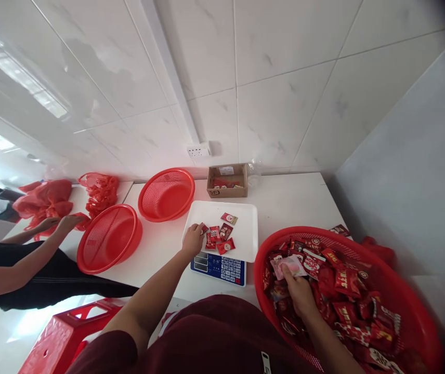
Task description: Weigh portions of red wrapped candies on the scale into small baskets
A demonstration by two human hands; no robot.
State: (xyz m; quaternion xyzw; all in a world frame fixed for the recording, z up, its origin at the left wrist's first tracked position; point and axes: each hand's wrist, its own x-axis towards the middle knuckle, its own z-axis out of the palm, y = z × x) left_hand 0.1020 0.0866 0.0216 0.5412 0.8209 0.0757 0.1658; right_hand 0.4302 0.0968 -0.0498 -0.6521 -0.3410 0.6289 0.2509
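Several small red packets [214, 234] lie on the white tray [246, 213] of a scale with a blue keypad [228, 270]. My left hand [193, 239] is at the tray's left side, its fingers closed on a small red packet [204, 228]. My right hand [298, 288] is over the large red basket [413, 291] on the right, pinching a pale pink packet [288, 267]. Many red wrapped packets [347, 280] fill that basket beneath it.
Two red baskets [168, 195] [109, 239] stand left of the scale. Behind it are a cardboard box [227, 182] and a clear plastic container [253, 174]. Another person's hands [68, 223] touch red bags [47, 200] at far left. A red stool [59, 337] stands below.
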